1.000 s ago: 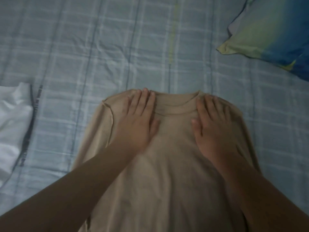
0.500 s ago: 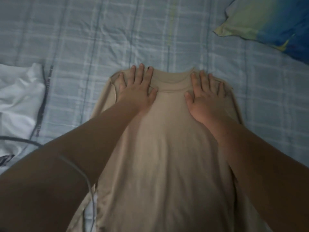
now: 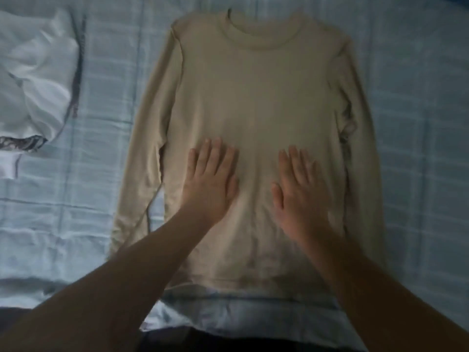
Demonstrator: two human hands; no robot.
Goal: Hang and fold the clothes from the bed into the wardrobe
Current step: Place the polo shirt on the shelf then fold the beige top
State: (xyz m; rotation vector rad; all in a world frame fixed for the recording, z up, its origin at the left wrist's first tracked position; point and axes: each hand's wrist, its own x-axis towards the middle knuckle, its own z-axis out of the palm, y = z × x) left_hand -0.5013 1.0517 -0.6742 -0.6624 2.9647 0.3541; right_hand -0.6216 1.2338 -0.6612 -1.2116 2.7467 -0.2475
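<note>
**Beige long-sleeved top** point(image 3: 253, 97), laid flat on the bed point(image 3: 426, 224). Its collar point(image 3: 261, 36) points toward the far edge and its hem point(image 3: 241, 282) lies just short of the near edge. The sleeves point(image 3: 144, 161) run straight down beside the body.

**Hands.** The left hand point(image 3: 210, 184) and right hand point(image 3: 299, 196) lie palm-down on the lower chest, side by side but apart. Each grip is spread, with the fingers straight and flat against the cloth, pinching nothing.

**Material.** The top is a thin, matt knit with a ribbed round collar and seamed shoulders. It lies nearly smooth, with small puckers at the right armpit and above the hem.

**Handling, as judged.** It looks light, limp and somewhat stretchy, with no stiffness of its own. It would probably sag from any single point and drag on the sheet rather than slide. The best holds are both shoulder seams or both hem corners, one per hand.

**Surroundings.** The sheet point(image 3: 418, 72) is a pale blue check, soft and creased. A crumpled white garment point(image 3: 38, 80) with dark printed trim lies toward the bed's left side, well apart from the top.
</note>
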